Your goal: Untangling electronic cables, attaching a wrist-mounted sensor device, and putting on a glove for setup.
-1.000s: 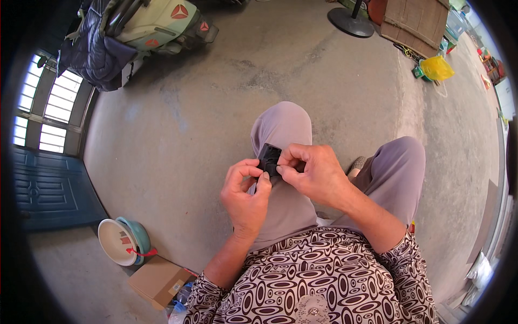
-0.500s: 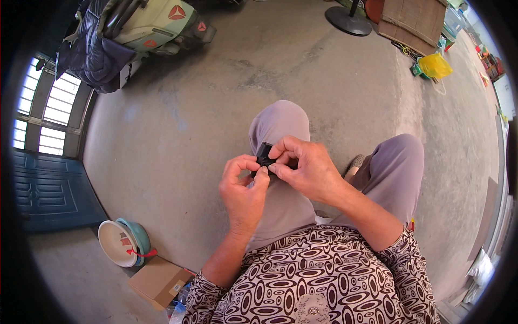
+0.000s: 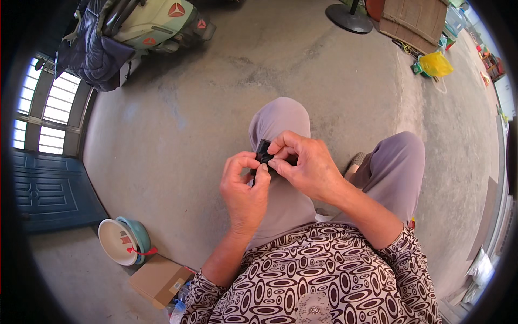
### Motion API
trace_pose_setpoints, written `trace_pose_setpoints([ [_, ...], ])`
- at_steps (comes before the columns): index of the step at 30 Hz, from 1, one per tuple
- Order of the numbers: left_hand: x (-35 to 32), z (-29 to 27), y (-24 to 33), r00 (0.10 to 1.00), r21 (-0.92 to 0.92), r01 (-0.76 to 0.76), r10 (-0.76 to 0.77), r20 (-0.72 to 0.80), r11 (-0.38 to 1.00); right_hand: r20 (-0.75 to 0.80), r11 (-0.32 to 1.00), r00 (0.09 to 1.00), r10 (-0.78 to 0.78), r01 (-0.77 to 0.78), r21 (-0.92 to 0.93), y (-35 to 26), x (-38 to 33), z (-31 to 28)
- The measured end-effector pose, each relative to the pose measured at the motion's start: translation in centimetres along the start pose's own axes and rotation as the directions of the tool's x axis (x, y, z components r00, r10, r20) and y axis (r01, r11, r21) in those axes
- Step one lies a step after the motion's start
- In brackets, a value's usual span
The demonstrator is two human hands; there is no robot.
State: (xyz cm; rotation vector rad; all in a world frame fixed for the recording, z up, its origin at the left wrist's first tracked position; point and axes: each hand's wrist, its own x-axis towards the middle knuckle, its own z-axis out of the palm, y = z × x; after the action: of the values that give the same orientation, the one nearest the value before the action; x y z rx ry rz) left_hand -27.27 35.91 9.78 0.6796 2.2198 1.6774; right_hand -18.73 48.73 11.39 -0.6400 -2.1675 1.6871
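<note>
A small black object point(image 3: 263, 148), dark and strap-like, is pinched between both hands just over my left knee. Its exact kind is too small to make out, and the fingers cover much of it. My left hand point(image 3: 243, 186) grips its near left side between thumb and forefinger. From the right, my right hand point(image 3: 307, 164) pinches the other side, thumb and fingertips close to the left thumb. Part of the black thing runs under the right fingers. Below lies my leg in mauve trousers point(image 3: 280, 119).
A scooter point(image 3: 156, 27) draped with a dark padded cover stands at upper left. Basins point(image 3: 110, 251) and a cardboard box point(image 3: 156, 281) sit at lower left. Upper right holds a round black stand base point(image 3: 348, 20), a wooden board point(image 3: 413, 21) and a yellow bag point(image 3: 436, 65).
Both hands hold nearly the same pinch. The right hand and the black object have shifted slightly upward in view.
</note>
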Motion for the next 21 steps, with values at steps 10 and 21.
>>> trace_pose_setpoints([
  [10, 0.3, -0.6, -0.3, 0.999, -0.124, 0.042, -0.04, 0.021, 0.991, -0.035, 0.999, 0.998, -0.049, 0.049, 0.001, 0.0, -0.4, 0.5],
  [21, -0.3, -0.7, -0.5, 1.0, -0.046, 0.006, -0.006, 0.013, 0.999, -0.064, 0.991, 0.997, 0.033, -0.024, 0.132, 0.0, -0.5, 1.3],
])
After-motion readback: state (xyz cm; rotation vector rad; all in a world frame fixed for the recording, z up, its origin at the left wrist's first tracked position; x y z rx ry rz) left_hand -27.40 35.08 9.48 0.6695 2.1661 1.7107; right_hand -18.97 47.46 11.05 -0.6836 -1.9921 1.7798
